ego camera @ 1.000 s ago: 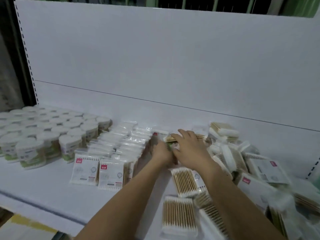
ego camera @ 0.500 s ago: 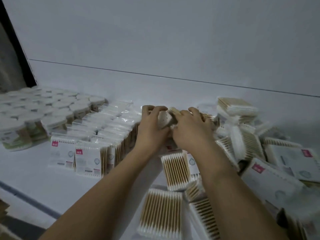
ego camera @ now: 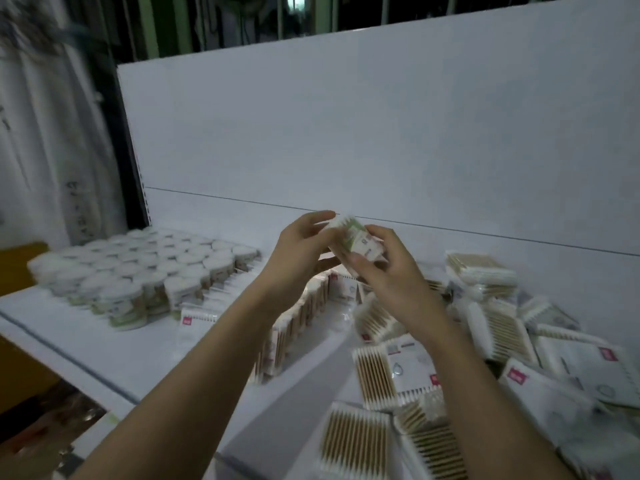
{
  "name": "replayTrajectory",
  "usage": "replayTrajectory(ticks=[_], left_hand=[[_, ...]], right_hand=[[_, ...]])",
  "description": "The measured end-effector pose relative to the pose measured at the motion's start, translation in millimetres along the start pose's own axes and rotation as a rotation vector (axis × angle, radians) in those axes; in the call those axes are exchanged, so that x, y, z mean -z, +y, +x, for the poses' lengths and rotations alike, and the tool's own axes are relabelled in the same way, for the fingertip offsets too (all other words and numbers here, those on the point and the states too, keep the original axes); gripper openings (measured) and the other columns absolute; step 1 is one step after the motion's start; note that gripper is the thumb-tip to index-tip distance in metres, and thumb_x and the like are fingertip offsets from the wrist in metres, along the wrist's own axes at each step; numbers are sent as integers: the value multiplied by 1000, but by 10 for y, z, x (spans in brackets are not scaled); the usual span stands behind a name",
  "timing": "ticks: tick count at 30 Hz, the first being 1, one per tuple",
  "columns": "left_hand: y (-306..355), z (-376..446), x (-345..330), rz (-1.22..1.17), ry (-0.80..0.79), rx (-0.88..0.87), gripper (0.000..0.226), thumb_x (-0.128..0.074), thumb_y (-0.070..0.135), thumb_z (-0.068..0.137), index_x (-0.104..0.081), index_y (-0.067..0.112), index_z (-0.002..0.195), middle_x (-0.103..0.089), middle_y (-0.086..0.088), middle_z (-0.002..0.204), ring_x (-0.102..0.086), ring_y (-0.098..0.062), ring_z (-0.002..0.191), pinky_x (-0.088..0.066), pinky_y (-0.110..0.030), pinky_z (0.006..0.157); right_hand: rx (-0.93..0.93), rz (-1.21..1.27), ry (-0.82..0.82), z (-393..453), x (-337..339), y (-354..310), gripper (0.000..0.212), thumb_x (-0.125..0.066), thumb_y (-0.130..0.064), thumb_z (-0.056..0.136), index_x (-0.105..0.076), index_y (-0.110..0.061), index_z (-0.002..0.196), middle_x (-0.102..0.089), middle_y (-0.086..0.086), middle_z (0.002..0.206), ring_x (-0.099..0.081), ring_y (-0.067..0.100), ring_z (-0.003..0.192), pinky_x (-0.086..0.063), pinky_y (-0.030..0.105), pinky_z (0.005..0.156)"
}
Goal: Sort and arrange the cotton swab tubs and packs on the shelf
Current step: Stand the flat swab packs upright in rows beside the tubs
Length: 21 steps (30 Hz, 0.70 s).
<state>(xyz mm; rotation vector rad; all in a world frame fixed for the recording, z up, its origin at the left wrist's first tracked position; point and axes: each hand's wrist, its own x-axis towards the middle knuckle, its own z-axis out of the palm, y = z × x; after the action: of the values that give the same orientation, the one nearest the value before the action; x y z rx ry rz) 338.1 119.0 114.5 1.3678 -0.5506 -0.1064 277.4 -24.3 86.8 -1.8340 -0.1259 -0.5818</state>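
Both hands' fingers grip one tub [ego camera: 356, 242] above the shelf [ego camera: 104, 344], bare toward its front edge

You hold one tub [ego camera: 356, 242] above the shelf [ego camera: 86, 344], your left hand [ego camera: 298, 258] and right hand [ego camera: 388, 271] on either side of it. Left of your grip, the other tubs [ego camera: 145, 271] stand clustered on the shelf. Directly below and just left, standing packs [ego camera: 287, 327] run in rows. Below and right, loose packs [ego camera: 485, 341] lie heaped. Behind it rises the back panel [ego camera: 381, 140].
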Motion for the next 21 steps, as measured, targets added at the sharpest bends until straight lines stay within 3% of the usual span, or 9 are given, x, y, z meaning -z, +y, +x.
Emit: replayTrajectory(ticks=[2,4,6,9,13,16,18,20,21], left_hand=[[85,-60,95,-4,-70,1,29,-60,5,92,-61,7,120,-68,-15,116,-69,-22,97,-57,-37,87],[130,-92,185,30,-107,12,27,-61,8,93,-63,10,119,-71,-11,112,-69,-22,98,-57,-37,90],[173,-80,275,125,-133,45,29,-65,24,93,-62,18,121,-73,-5,106,-70,-20,98,-59,-36,85],[231,-1,385,310,-165,56,41,-71,34,88,-57,21,124,-72,-3,104,-70,-16,92,-59,-31,79],[267,145,537,429,-163,-9,49,-77,28,83,-59,8,124,-69,-6,108,-69,-19,91,-55,-21,72],[314,168,765,605,-158,-125,44,-78,24,82,-60,18,122,-62,4,116,-63,-11,86,-47,-9,56],[338,160,990,729,-171,-184,43,-78,23,80,-60,27,119,-60,11,118,-61,-9,90,-53,-19,62],[361,138,1240,786,-191,-197,41,-78,22,78,-61,32,114,-60,19,115,-61,-10,94,-60,-40,70],[383,121,1366,800,-203,-196,41,-78,22,78,-62,32,114,-60,19,115,-61,-10,96,-60,-43,71]], right_hand=[[-57,42,-27,23,-43,-13,42,-75,-30,86,-48,-42,116,-67,-5,113,-70,10,93,-58,45,89],[-78,11,-31,29,-82,-59,53,-80,-25,81,-43,-34,118,-62,-5,115,-68,11,92,-59,30,80],[-38,-151,-4,38,-126,-118,56,-80,-17,80,-38,-26,117,-52,-12,112,-60,7,92,-52,18,69],[13,-306,0,89,-230,-153,58,-79,-13,78,-32,-25,110,-46,-6,109,-56,16,83,-51,33,68],[-14,-417,-59,137,-340,-226,62,-81,-23,77,-32,-24,114,-45,-7,111,-55,11,85,-44,26,64],[-80,-424,-158,161,-371,-289,59,-78,-37,82,-36,-31,122,-47,-11,121,-55,11,105,-50,24,73],[-90,-434,-97,181,-430,-325,39,-71,-40,88,-48,-27,116,-54,-9,112,-58,11,98,-48,23,65],[-47,-476,16,192,-549,-386,18,-65,-35,93,-61,-18,96,-66,-5,92,-63,14,77,-45,26,64],[-43,-476,44,188,-631,-415,18,-63,-32,94,-64,-15,87,-69,-3,81,-62,16,67,-46,29,64]])
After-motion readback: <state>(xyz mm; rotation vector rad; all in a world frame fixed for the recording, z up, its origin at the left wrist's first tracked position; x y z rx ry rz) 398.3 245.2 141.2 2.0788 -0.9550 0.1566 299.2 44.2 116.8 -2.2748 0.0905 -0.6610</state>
